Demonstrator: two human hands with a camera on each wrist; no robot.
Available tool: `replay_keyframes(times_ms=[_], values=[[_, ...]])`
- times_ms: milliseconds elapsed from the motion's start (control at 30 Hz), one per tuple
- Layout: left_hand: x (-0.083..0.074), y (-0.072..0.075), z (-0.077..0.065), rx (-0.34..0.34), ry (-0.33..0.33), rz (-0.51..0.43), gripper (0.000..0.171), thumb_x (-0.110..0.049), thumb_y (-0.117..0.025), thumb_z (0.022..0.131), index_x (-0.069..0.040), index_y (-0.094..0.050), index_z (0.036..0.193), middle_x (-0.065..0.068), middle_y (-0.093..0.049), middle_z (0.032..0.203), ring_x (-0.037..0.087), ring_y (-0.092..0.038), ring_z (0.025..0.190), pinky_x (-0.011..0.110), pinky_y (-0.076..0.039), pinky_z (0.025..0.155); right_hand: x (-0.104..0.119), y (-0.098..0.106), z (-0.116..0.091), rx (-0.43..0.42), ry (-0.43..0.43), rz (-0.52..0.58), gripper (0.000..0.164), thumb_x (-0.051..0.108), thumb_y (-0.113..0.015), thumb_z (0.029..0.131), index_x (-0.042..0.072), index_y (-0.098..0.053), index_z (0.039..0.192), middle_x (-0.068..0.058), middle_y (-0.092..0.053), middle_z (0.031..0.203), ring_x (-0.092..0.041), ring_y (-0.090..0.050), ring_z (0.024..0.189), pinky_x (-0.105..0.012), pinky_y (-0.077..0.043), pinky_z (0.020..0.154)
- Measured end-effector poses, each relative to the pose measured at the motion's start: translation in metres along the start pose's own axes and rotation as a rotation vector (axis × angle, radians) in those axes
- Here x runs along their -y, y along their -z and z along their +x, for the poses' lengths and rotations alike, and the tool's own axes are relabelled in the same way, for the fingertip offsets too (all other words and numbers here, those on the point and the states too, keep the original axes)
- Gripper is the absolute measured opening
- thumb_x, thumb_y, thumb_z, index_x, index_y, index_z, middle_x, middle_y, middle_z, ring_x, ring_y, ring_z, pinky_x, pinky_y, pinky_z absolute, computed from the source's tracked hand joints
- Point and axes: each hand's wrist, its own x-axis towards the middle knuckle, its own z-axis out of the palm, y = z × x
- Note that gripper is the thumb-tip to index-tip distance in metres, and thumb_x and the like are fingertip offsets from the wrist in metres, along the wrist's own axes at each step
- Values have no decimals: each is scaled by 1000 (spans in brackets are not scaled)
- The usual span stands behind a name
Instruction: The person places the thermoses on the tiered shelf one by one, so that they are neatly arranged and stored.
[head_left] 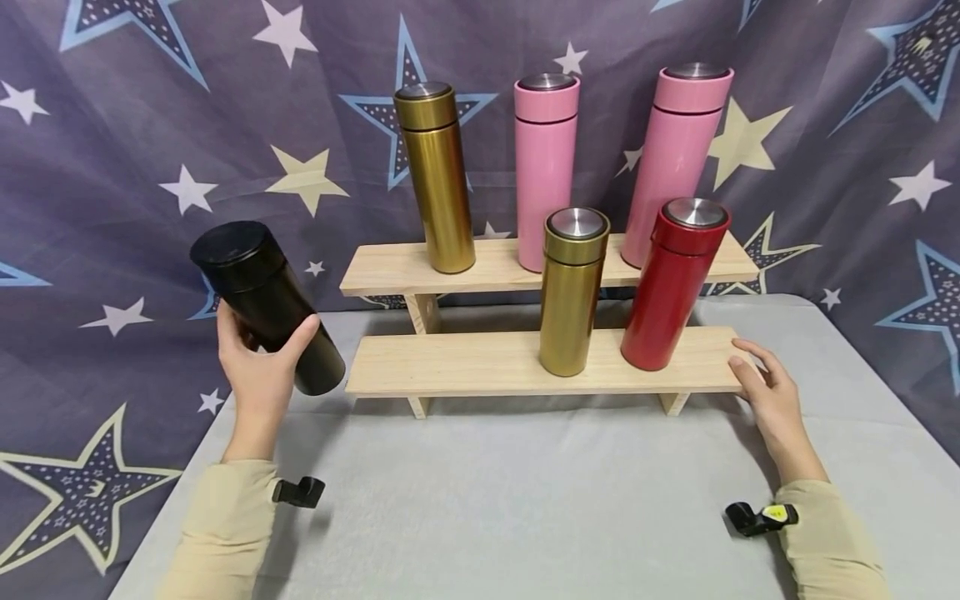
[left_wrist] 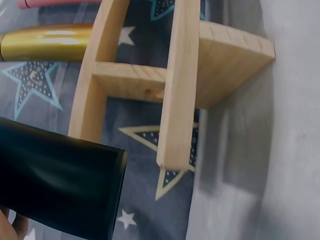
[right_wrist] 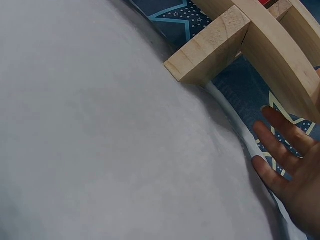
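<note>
A matte black thermos bottle (head_left: 273, 292) tilts in my left hand (head_left: 258, 375), which grips it round the body, thumb on the near side. It is raised beside the left end of a two-tier wooden display rack (head_left: 450, 362). The left wrist view shows the base end of the black thermos bottle (left_wrist: 60, 180) close to the rack's end, with a bit of the left hand (left_wrist: 12, 227) at the corner. My right hand (head_left: 772, 404) rests thumb and forefinger on the lower shelf's right end. Its other fingers (right_wrist: 280, 150) extend loosely below the shelf (right_wrist: 280, 65).
On the upper tier stand a tall gold bottle (head_left: 438, 183) and two pink ones, left (head_left: 546, 175) and right (head_left: 678, 158). A shorter gold bottle (head_left: 573, 300) and a red bottle (head_left: 671, 292) stand on the lower tier. Grey cloth (head_left: 525, 500) covers the table before a star-patterned curtain (head_left: 97, 192).
</note>
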Motion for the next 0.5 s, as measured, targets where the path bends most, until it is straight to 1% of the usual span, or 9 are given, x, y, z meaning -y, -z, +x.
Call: replay_keyframes(times_ms=[133, 333, 500], values=[[-1, -3, -2, 17, 2, -3, 77, -7, -86, 72, -21, -52, 140, -4, -59, 121, 15, -55, 107, 24, -43, 86, 0, 0, 0, 4, -1, -2, 39, 27, -63, 98, 26, -59, 137, 18, -55, 104, 6, -61, 86, -8, -50, 70], [-10, -9, -6, 57, -12, -26, 75, -10, -86, 73, -21, -53, 139, -2, -59, 122, 16, -55, 107, 25, -43, 86, 0, 0, 0, 5, 2, 1, 40, 27, -63, 98, 25, -59, 137, 16, -54, 107, 5, -60, 87, -8, -50, 70], [-14, -13, -9, 99, -7, -31, 74, -11, -85, 75, -22, -51, 140, -1, -58, 124, 16, -54, 109, 27, -43, 88, 0, 0, 0, 5, 0, -7, 40, 28, -62, 98, 26, -59, 138, 16, -53, 108, 6, -60, 87, -8, -50, 70]])
